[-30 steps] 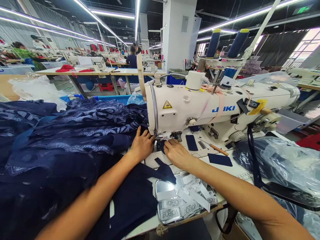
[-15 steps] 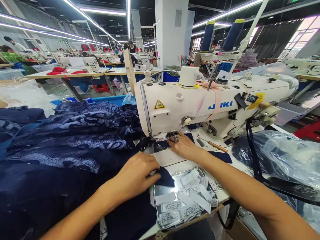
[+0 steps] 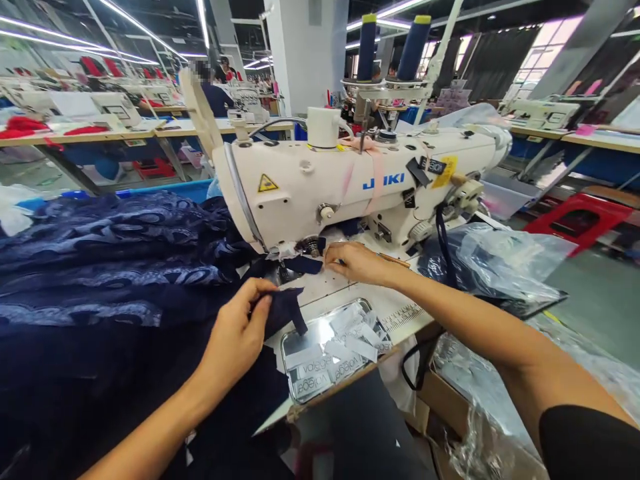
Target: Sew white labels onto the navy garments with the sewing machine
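My left hand [image 3: 243, 323] pinches the edge of a navy fabric piece [image 3: 285, 310] between thumb and fingers, in front of the sewing machine [image 3: 300, 187]. Its loose corner hangs over the tray. A narrow navy fabric strip [image 3: 304, 265] lies by the presser foot [image 3: 283, 272]. Just right of that strip's end is my right hand [image 3: 357, 262], its thumb and fingers closed together; what they hold, if anything, is hidden. Sheer navy fabric with a pale pattern [image 3: 115, 267] is heaped left of the machine.
A metal tray [image 3: 283, 360] of white printed labels [image 3: 345, 357] sits at the table's front edge. A wooden-handled tool [image 3: 395, 260] lies behind my right wrist. Plastic-wrapped goods [image 3: 480, 257] and a red stool [image 3: 580, 213] are at right. Thread cones [image 3: 367, 50] stand behind the machine.
My right hand has come out from beneath the machine head toward me. My left hand has risen and now pinches the navy fabric edge. The view has turned to the right.
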Tool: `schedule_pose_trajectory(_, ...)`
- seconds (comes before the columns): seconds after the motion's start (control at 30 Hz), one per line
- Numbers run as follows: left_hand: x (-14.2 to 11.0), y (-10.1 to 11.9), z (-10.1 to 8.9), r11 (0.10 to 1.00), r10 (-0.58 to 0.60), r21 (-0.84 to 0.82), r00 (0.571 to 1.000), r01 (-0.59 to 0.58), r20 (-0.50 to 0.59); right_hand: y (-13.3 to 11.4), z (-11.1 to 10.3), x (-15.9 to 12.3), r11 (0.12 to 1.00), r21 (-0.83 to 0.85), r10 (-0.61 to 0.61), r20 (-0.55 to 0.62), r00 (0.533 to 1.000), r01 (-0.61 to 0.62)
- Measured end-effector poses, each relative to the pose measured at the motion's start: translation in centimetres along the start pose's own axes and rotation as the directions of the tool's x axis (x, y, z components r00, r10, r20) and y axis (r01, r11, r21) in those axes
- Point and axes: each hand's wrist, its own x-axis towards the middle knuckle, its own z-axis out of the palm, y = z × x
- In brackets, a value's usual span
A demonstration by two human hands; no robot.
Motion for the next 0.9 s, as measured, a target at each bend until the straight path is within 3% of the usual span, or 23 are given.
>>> schedule_pose_trajectory(0.1, 1.2, 0.0, 1.0, 0.997, 0.049, 0.067, 0.997, -0.045, -0.067, -0.7, -1.2, -2.5, 0.994, 0.049, -0.1, 0.01, 0.995, 0.099)
schedule_pose_trajectory(0.2, 2.5, -1.5, 2.6, 0.971, 0.124, 0.215, 0.988, -0.102, -0.093, -1.9, -1.3, -4.5, 0.981, 0.02, -0.196, 0.069, 0.978, 0.195)
schedule_pose_trajectory(0.3, 3.5, -3.7, 3.6, 0.964, 0.02, 0.266, 0.995, 0.007, -0.1, -3.3, -0.6, -5.2, 0.966, -0.01, -0.254, 0.112, 0.961, 0.257)
schedule_pose_trajectory(0.47, 3.2, -4.9, 3.6, 0.986, -0.15, 0.053, 0.978, 0.159, -0.145, -7.0, 1.0, -4.7, 0.912, -0.077, -0.382, 0.2, 0.902, 0.403)
schedule_pose_trajectory(0.57, 2.9, -4.2, 3.3, 0.965, -0.239, -0.142, 0.964, 0.222, -0.119, -8.8, 2.3, -4.3, 0.903, -0.159, -0.358, 0.23, 0.905, 0.399)
schedule_pose_trajectory(0.63, 2.7, -3.7, 3.0, 0.904, -0.32, -0.321, 0.945, 0.283, -0.068, -9.3, 3.0, -4.1, 0.909, -0.182, -0.334, 0.225, 0.915, 0.376)
schedule_pose_trajectory(0.73, 2.4, -3.1, 2.5, 0.695, -0.428, -0.61, 0.901, 0.381, 0.075, -8.7, 3.3, -3.9, 0.944, -0.105, -0.296, 0.144, 0.944, 0.312)
schedule_pose_trajectory(0.83, 2.0, -2.5, 2.0, 0.491, -0.462, -0.742, 0.858, 0.457, 0.224, -7.8, 2.5, -3.6, 0.981, 0.137, -0.143, 0.026, 0.989, 0.138)
schedule_pose_trajectory(0.9, 1.9, -2.1, 1.7, 0.452, -0.459, -0.748, 0.846, 0.486, 0.272, -7.4, 1.8, -3.2, 0.931, 0.364, -0.025, 0.003, 1.0, 0.022)
